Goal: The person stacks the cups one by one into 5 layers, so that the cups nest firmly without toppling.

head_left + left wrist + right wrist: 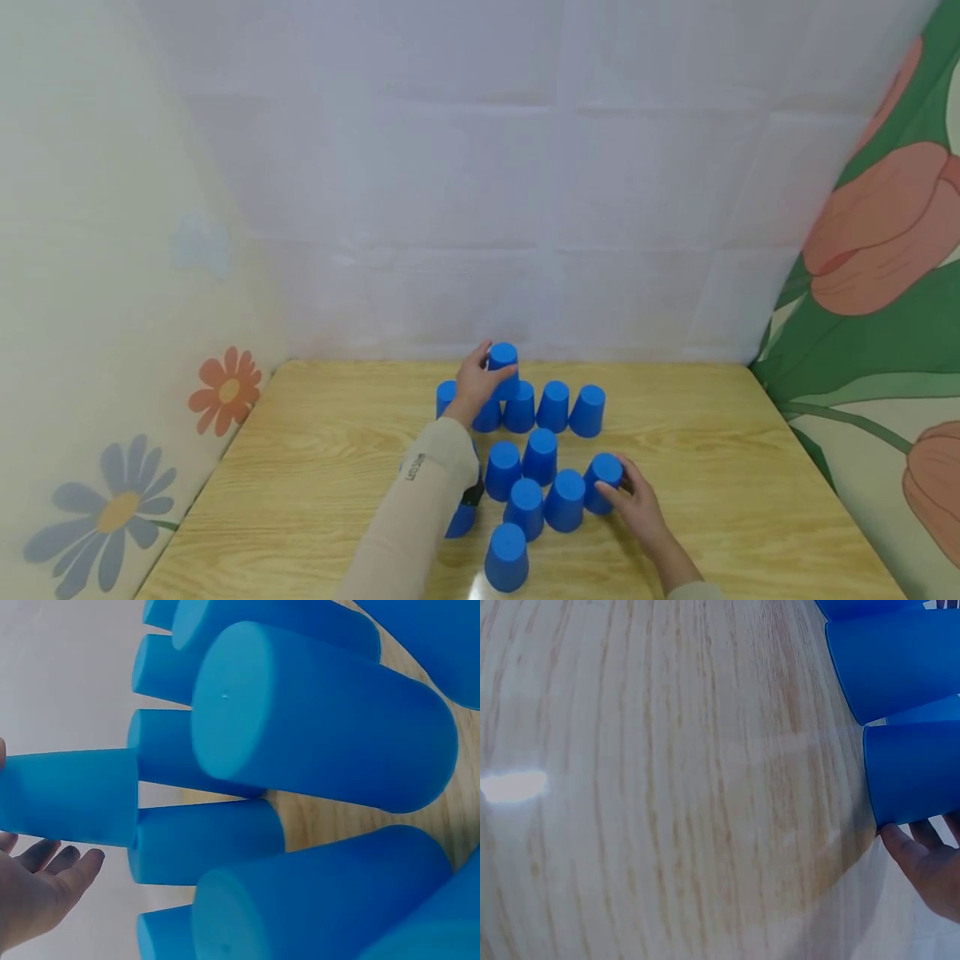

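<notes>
Upside down, a blue plastic cup is gripped by my left hand between thumb and fingers. In the left wrist view, the rim of this held cup meets the tops of two cups in the back row, straddling them. My right hand holds another upturned blue cup at the right end of a nearer row, with thumb and fingers on its sides. The right wrist view has that cup standing on the table beside a neighbouring cup.
Several more upturned blue cups stand in rows on the wooden table. A single cup is closest to me. My left sleeve passes over the left cups and partly hides them. A white cloth hangs behind the table.
</notes>
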Demonstrator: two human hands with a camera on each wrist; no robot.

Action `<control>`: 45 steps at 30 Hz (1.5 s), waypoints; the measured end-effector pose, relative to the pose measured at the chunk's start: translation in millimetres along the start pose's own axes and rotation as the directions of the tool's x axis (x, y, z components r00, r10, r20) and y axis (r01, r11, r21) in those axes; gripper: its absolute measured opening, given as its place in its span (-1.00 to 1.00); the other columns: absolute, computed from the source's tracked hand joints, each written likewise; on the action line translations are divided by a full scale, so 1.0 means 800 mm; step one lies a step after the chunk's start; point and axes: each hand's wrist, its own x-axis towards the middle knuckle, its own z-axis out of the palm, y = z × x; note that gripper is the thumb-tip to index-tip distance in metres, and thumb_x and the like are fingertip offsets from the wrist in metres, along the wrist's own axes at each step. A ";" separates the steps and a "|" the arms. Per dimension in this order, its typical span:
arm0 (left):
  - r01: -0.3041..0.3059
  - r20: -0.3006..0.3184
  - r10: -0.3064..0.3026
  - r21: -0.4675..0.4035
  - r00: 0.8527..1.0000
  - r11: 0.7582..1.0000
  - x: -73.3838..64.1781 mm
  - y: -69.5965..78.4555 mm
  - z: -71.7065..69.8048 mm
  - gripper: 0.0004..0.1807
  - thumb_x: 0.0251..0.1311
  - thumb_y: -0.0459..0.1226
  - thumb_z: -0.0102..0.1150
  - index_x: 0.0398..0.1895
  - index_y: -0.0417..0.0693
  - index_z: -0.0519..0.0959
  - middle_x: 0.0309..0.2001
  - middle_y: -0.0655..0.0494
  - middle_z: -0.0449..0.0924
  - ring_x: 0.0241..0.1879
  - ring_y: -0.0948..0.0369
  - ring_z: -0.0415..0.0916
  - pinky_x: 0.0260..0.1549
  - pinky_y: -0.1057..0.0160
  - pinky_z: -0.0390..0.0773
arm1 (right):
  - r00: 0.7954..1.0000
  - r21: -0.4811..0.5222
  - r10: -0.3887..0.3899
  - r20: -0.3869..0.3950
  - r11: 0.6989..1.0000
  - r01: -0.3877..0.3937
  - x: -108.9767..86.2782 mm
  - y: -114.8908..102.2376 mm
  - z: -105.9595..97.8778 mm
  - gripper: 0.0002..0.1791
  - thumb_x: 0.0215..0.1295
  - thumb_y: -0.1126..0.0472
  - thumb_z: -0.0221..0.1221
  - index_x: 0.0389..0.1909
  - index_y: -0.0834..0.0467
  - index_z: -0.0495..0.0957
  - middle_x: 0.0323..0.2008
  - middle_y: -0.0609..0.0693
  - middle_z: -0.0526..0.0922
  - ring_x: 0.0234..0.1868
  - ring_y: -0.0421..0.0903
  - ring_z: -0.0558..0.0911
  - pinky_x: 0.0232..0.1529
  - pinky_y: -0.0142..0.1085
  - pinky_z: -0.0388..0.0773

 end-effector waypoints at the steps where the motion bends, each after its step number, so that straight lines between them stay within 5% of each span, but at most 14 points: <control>1: -0.012 0.001 0.012 -0.008 1.000 1.000 -0.001 0.001 -0.001 -0.26 -0.03 -0.17 0.22 0.25 -0.08 0.14 0.19 -0.13 0.16 0.18 -0.03 0.07 0.05 0.03 0.20 | 1.000 0.009 -0.001 -0.001 1.000 0.001 0.000 0.000 0.000 -0.33 0.05 0.01 0.17 0.16 0.17 0.21 0.10 0.20 0.30 0.11 0.21 0.23 0.02 0.10 0.20; 10: -0.011 -0.061 0.010 -0.022 0.998 1.000 -0.006 0.025 -0.022 -0.24 -0.07 -0.11 0.24 0.24 0.01 0.16 0.20 -0.05 0.16 0.19 0.03 0.06 0.03 0.02 0.23 | 1.000 -0.004 0.006 -0.006 1.000 -0.006 0.000 0.002 0.001 -0.33 0.05 0.01 0.17 0.16 0.16 0.21 0.09 0.19 0.30 0.11 0.21 0.23 0.01 0.10 0.20; 16: -0.048 -0.039 0.045 -0.065 0.998 0.997 -0.021 0.030 -0.056 -0.23 -0.05 -0.09 0.22 0.26 0.05 0.12 0.23 0.03 0.13 0.21 0.10 0.02 0.05 0.02 0.20 | 1.000 -0.016 -0.009 0.002 1.000 0.009 0.000 0.000 0.000 -0.33 0.05 0.02 0.17 0.17 0.18 0.20 0.08 0.22 0.31 0.10 0.21 0.25 0.01 0.08 0.23; 25: -0.158 -0.028 0.157 -0.033 0.987 0.987 -0.051 -0.003 -0.111 -0.25 -0.01 -0.13 0.19 0.26 -0.03 0.11 0.22 -0.05 0.12 0.21 0.07 0.02 0.09 0.00 0.11 | 1.000 -0.038 -0.014 0.002 0.999 0.014 0.001 -0.004 0.001 -0.34 0.06 0.03 0.16 0.16 0.17 0.20 0.08 0.21 0.31 0.10 0.21 0.25 -0.01 0.08 0.25; 29: -0.158 -0.006 0.158 -0.038 0.987 0.987 -0.070 -0.019 -0.124 -0.26 0.00 -0.15 0.19 0.26 -0.07 0.11 0.22 -0.07 0.11 0.20 0.05 0.02 0.09 -0.03 0.09 | 1.000 -0.040 -0.021 0.000 0.999 0.021 0.000 -0.003 0.000 -0.36 0.07 0.03 0.16 0.15 0.18 0.21 0.07 0.21 0.32 0.09 0.20 0.27 -0.01 0.08 0.25; 38: -0.090 0.034 0.089 0.030 0.995 0.996 -0.108 -0.052 -0.130 -0.18 -0.08 0.01 0.20 0.25 -0.07 0.11 0.23 -0.06 0.11 0.20 0.04 0.02 0.08 -0.04 0.10 | 1.000 -0.037 -0.030 0.003 0.999 0.030 -0.002 -0.004 -0.002 -0.36 0.06 0.04 0.17 0.14 0.20 0.22 0.06 0.23 0.33 0.07 0.21 0.29 -0.01 0.08 0.25; 45: -0.059 0.022 0.059 0.015 0.998 0.998 -0.124 -0.065 -0.124 -0.23 -0.05 -0.09 0.22 0.24 -0.06 0.14 0.21 -0.08 0.15 0.19 0.02 0.04 0.08 -0.04 0.11 | 1.000 -0.023 -0.007 0.027 1.000 0.007 0.001 -0.005 -0.004 -0.35 0.04 0.02 0.18 0.14 0.19 0.23 0.07 0.21 0.32 0.09 0.21 0.27 0.00 0.07 0.24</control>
